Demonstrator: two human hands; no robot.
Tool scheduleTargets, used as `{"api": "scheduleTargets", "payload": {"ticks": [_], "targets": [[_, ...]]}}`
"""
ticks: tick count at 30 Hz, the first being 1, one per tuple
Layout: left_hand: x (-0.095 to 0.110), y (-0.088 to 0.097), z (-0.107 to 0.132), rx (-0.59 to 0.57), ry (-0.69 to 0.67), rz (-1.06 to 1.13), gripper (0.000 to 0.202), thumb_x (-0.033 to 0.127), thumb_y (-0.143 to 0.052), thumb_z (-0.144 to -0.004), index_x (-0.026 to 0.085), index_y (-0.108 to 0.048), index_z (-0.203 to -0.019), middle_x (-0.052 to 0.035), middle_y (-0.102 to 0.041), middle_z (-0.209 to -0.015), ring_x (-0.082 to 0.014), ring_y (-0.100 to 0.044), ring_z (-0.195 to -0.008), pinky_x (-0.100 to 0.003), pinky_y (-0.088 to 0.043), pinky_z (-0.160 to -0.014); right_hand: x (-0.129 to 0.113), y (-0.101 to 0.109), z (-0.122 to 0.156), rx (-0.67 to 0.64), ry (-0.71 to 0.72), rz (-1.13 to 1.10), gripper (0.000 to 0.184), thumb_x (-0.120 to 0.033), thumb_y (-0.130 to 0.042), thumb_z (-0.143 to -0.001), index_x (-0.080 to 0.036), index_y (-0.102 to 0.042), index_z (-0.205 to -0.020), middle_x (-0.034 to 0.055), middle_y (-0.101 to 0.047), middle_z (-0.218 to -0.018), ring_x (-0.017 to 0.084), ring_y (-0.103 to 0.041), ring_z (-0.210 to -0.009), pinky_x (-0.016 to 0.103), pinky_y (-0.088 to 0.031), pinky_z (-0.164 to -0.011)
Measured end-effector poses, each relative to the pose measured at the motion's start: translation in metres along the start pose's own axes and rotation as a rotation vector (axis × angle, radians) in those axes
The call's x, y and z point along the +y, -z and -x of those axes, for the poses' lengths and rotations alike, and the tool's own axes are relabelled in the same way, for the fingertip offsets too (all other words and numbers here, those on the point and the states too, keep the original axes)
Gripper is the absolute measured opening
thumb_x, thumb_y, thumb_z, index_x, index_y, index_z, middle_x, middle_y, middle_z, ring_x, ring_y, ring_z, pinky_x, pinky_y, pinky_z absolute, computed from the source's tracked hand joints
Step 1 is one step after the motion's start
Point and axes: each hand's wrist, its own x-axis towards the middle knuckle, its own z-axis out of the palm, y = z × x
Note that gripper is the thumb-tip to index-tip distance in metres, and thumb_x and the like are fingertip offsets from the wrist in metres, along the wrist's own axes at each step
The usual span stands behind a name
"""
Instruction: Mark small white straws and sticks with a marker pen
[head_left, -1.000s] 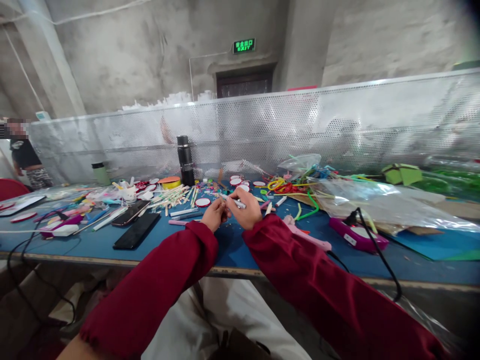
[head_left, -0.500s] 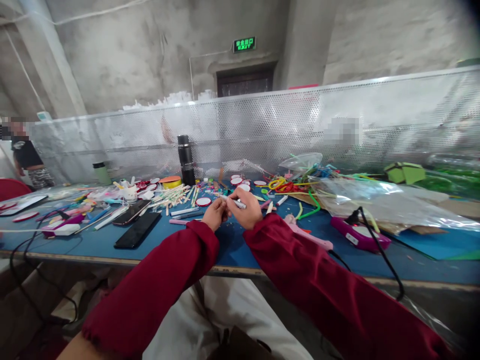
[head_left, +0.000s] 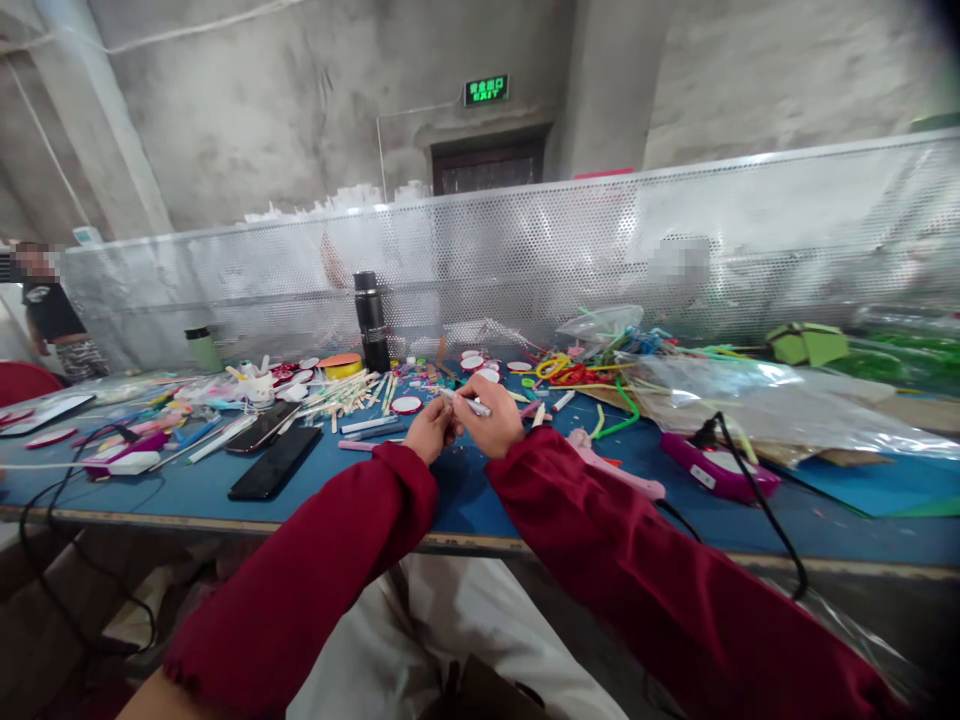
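Observation:
Both hands meet above the blue table (head_left: 465, 500), close to its front edge. My right hand (head_left: 495, 418) is closed around a pale grey marker pen (head_left: 475, 407), its tip end toward the left hand. My left hand (head_left: 430, 430) is closed in a pinch at the pen's tip end; whatever its fingers hold is too small and hidden to make out. Left of the hands lie several markers (head_left: 371, 425) and a pink stick (head_left: 355, 445). A white disc with a red rim (head_left: 406, 405) rests just beyond the left hand.
A black phone (head_left: 276, 463) and a black thermos (head_left: 370, 322) stand to the left among craft sticks (head_left: 352, 392). On the right are a pink glue gun (head_left: 615, 468), a purple power strip (head_left: 720, 468) with a cable, and plastic bags (head_left: 780, 400). A person (head_left: 56, 315) stands far left.
The hands and the pen hold almost the same position. The view has shifted very slightly, and the person at the far left has moved a little.

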Motion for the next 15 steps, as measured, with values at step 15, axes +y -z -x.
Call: {"api": "scheduleTargets", "payload": {"ticks": [15], "targets": [[0.0023,-0.0008,0.0016,-0.013,0.017,0.017,0.037,0.053,-0.061,-0.091,0.019,-0.047,-0.082,0.0040,-0.058,-0.060,-0.0055,-0.040,-0.040,-0.020,-0.025,-0.041,0.0042,-0.0022,0.0001,0.024,0.000,-0.003,0.017,-0.032,-0.056,-0.088,-0.024,-0.053,-0.074,-0.0001,-0.064,-0.070,0.018,-0.058,-0.068,0.031,-0.038,-0.066]]}}
